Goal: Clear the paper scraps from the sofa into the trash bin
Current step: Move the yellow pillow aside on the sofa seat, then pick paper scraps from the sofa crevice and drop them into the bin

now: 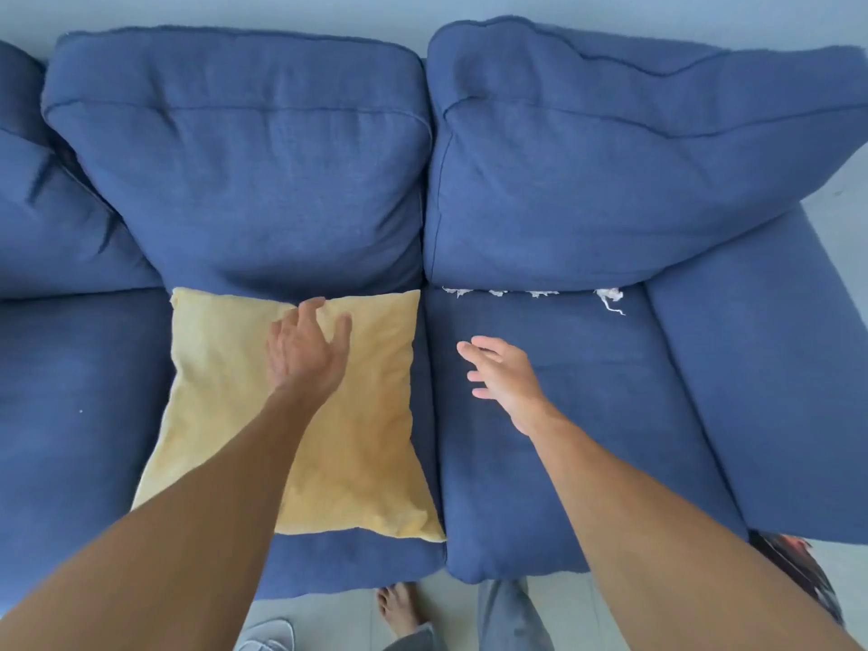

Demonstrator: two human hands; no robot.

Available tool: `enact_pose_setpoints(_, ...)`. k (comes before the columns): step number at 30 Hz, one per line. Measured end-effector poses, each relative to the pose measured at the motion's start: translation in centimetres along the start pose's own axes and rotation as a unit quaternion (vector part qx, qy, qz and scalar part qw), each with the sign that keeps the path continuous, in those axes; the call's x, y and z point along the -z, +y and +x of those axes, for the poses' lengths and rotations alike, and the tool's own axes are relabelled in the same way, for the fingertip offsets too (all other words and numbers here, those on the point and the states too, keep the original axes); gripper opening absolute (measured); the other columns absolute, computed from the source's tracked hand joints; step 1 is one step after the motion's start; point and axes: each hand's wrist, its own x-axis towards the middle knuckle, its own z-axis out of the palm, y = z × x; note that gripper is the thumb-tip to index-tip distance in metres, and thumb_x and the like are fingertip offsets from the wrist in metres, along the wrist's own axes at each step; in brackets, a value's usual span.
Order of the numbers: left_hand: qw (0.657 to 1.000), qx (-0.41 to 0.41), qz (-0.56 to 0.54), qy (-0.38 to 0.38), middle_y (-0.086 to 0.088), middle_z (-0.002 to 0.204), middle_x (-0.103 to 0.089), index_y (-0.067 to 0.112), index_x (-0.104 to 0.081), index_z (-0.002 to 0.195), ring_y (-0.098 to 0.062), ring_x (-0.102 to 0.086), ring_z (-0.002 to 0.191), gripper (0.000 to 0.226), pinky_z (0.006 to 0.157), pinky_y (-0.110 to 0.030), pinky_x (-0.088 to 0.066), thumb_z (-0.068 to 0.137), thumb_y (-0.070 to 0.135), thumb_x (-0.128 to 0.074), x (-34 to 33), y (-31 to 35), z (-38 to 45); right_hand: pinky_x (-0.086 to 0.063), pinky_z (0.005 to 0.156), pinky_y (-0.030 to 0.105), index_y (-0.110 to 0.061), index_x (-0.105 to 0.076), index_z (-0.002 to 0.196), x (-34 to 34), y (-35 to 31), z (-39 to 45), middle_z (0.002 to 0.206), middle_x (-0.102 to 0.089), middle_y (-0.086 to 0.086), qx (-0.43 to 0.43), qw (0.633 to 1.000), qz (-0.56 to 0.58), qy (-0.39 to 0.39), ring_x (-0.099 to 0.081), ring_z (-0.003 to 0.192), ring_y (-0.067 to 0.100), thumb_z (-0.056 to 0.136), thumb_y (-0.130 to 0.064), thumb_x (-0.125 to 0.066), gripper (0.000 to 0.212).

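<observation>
You are standing over a blue sofa [563, 415] with both bare arms stretched out toward its seat. Your left hand [305, 350] is over the far part of a yellow cushion [225, 392] that lies flat on the middle seat, fingers [342, 327] spread wide and holding nothing; whether the palm presses the fabric or only hovers, you cannot tell. Your right hand [502, 373] is above the right seat cushion, just right of the seam between the two seats, its fingers loosely apart and empty. The paper scraps [608, 296] lie at the far edge of that right seat, white torn bits strung along the crease where the seat meets the right back cushion [610, 180], the largest clump at the right end with a thin strand trailing nearer to you. They are well beyond your right hand. A tiny white speck [81, 410] sits on the left seat. Near you, on the pale floor [554, 599], your bare foot [399, 608] shows beside a light slipper [267, 634]
</observation>
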Motion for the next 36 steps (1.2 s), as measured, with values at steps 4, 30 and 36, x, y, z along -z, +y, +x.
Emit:
enact_pose_setpoints(4,0.991,-0.062,-0.080,-0.084,-0.006,0.143,-0.065,0.015,-0.054,0.150,-0.032,-0.058,0.133,0.055,0.110,-0.043,-0.044,0.105,0.047,-0.059,-6.3,8.5,-1.7,-0.062,0.079,0.031,-0.021,-0.066,0.140,7.4,-0.2,0.4,0.134,-0.069,-0.002,0.028,0.995,0.018,0.092,-0.071,0.115,0.021,0.096,-0.034,-0.077,0.047)
enact_pose_setpoints(30,0.968,0.196,-0.110,-0.109,-0.003,0.134,-0.055,0.013,-0.058,0.123,-0.032,-0.082,0.078,0.055,0.088,-0.042,-0.065,0.091,0.054,-0.078,-42.7,25.9,9.0,-0.050,0.100,0.037,-0.029,-0.061,0.149,30.0,11.5,30.1,0.142,-0.066,0.004,0.080,0.926,-0.275,0.245,-0.064,0.127,0.025,0.089,-0.039,-0.083,0.065)
enact_pose_setpoints(36,0.965,0.239,-0.102,-0.033,-0.004,0.123,-0.074,0.020,-0.077,0.109,-0.030,-0.075,0.109,0.053,0.088,-0.030,-0.051,0.082,0.065,-0.080,-46.1,25.7,10.9,-0.055,0.094,0.041,-0.030,-0.077,0.128,29.4,12.0,33.4,0.126,-0.077,-0.001,0.131,0.919,-0.276,0.250,-0.070,0.113,0.027,0.093,-0.036,-0.078,0.035)
